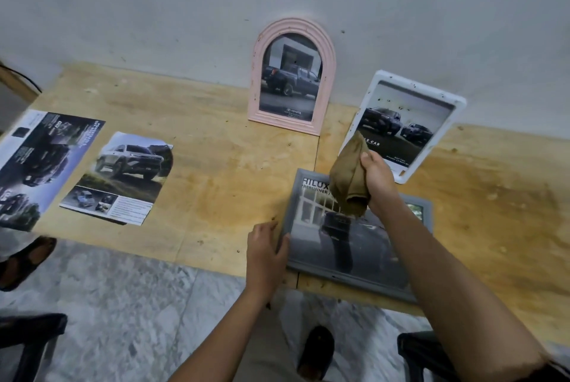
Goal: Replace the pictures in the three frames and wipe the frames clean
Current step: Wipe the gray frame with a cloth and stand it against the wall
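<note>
Steadying the grey frame (354,252) flat on the desk (216,184), left hand (266,253) spread on its edge, right hand (377,179) pinching a brown cloth (350,179) above it, pink frame (291,76) and white frame (404,122) propped against the wall

Plain room, likely a home or small workspace; cannot tell which. Low raw plywood counter (191,147), stained, set against a bare scuffed grey wall (154,11). Marbled tile floor (123,304). Dark chair (27,335) legs at the edges. Sandalled foot (317,350) below. Car brochure pages (123,178) and picture frames (291,76) on the plywood.
</note>
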A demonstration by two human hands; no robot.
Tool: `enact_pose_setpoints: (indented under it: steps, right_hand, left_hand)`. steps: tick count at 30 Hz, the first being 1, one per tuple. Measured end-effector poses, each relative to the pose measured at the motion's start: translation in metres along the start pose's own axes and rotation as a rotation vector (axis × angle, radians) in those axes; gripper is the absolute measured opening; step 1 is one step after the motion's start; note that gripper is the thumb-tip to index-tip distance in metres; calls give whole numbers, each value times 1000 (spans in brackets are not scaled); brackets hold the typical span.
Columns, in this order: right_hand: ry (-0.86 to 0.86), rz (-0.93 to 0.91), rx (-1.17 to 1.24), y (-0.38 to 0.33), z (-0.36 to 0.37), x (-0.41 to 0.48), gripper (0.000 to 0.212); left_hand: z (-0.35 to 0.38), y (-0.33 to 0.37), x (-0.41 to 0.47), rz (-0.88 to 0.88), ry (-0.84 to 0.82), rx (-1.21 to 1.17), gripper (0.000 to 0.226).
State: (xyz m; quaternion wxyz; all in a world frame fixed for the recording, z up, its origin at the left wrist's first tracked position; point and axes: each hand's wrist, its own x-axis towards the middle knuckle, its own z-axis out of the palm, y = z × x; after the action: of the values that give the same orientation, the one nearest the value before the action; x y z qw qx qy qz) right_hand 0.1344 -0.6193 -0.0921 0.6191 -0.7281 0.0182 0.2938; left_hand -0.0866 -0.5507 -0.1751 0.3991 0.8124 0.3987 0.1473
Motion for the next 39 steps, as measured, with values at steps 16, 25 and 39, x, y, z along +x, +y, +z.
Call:
enact_pose_setpoints:
  steps: [16,25,39]
  right_hand:
    - [-266,-426,-970,57,50,37,40]
    - [-253,-324,-891,55,38,38,39]
    - [-32,-222,-948,53,-22,40,36]
  left_hand:
    - [33,-3,88,332,-236,121,59]
    - [45,0,85,301,-236,204,59]
    - [48,2,84,281,-226,215,53]
